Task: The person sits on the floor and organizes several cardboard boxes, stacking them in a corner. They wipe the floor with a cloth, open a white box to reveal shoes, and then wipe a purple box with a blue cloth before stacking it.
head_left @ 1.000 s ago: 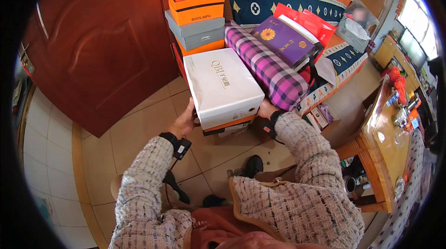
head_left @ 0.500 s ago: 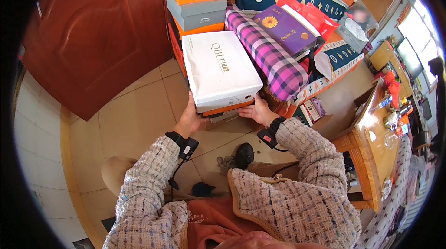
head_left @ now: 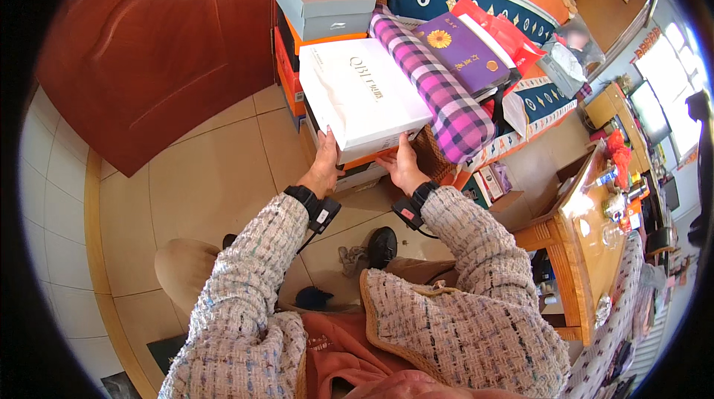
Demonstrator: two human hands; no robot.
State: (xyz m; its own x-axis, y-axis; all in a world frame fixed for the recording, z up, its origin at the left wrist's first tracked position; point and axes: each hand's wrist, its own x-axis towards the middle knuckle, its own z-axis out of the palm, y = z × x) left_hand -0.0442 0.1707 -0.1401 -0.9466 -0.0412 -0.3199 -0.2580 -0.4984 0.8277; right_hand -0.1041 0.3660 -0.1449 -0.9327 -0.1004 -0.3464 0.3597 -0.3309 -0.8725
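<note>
The dark red door [head_left: 171,49] fills the far left, and beside it the sofa [head_left: 483,5] runs off to the right under a patterned cover. A wooden table [head_left: 602,261] stands at the right, well apart from the hands. Between door and sofa rises the box stack [head_left: 326,16], grey and orange, its boxes flat on one another, probably to save floor space. The plaid bolster [head_left: 439,94] slants along the sofa's near side, close by the white box [head_left: 364,87], and perhaps helps hem it in.

That white box lies in front of the stack, lid upward, over an orange box [head_left: 374,156] of which only a thin edge shows. On the sofa, a purple bag [head_left: 461,49] rests against a red bag [head_left: 513,34].

Smallest are the hands. The left hand [head_left: 323,165] is half open around the near left corner; the right hand [head_left: 405,167] is half open at the near right, thumb up, fingers by the orange edge. Paired corners likely keep the box level; whether they bear its weight, I cannot tell.
</note>
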